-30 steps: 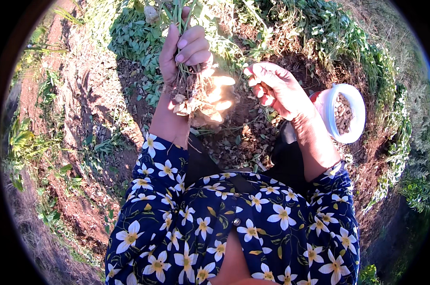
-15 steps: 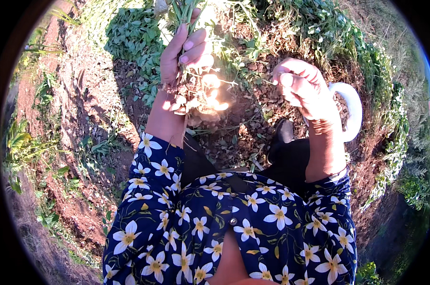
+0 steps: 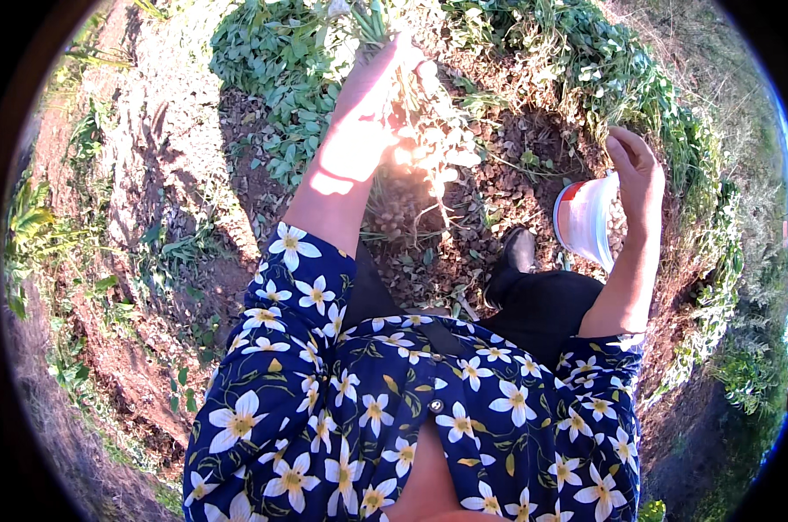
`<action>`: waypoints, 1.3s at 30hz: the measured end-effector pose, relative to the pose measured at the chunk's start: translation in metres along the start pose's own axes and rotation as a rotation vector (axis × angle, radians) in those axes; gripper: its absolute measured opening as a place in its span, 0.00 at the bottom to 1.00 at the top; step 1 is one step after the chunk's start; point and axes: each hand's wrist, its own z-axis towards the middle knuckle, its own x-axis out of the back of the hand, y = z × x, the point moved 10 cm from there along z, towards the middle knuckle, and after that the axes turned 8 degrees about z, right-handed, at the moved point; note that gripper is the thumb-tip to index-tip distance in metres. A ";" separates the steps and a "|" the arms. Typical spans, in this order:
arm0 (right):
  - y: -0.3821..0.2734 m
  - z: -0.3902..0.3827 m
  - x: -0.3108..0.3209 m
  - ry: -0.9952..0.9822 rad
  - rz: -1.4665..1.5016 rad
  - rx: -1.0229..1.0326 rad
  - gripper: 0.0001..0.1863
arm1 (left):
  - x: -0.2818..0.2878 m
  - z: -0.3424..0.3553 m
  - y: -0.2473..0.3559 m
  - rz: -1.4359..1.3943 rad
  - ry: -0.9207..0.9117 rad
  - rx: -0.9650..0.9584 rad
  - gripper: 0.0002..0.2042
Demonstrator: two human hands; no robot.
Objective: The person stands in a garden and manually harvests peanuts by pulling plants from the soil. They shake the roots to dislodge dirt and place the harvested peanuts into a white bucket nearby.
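Note:
My left hand (image 3: 372, 87) is closed around the green stems of a bunch of peanut plants (image 3: 375, 22). Below the fist hang the roots and a cluster of pale peanut pods (image 3: 429, 143), partly washed out by glare. To the right, my right hand (image 3: 639, 170) is raised just beyond a white bucket (image 3: 583, 222), fingers bent and thumb slightly apart. Nothing shows between those fingers. Loose peanuts (image 3: 616, 228) lie inside the bucket, partly hidden by my right wrist and forearm.
Pulled leafy plants (image 3: 272, 96) lie heaped at the far left, and more plants (image 3: 603, 61) form a band at the far right. Dry leaves and soil (image 3: 498, 204) cover the ground before me. My dark boot (image 3: 519, 250) stands left of the bucket.
My right hand has moved right, away from the bunch, and its pinch has loosened. The left hand and its peanut plants have shifted right. More of the bucket's side now shows.

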 end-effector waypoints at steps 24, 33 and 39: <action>-0.107 -0.050 -0.159 -0.473 0.808 0.047 0.24 | -0.072 -0.014 0.000 -0.006 -0.118 0.188 0.22; -0.120 -0.038 -0.151 -0.254 0.079 0.241 0.25 | -0.076 -0.016 0.005 0.227 -0.042 0.177 0.14; -0.121 -0.048 -0.168 -0.440 0.464 0.220 0.22 | -0.053 -0.020 -0.003 0.310 -0.043 0.204 0.21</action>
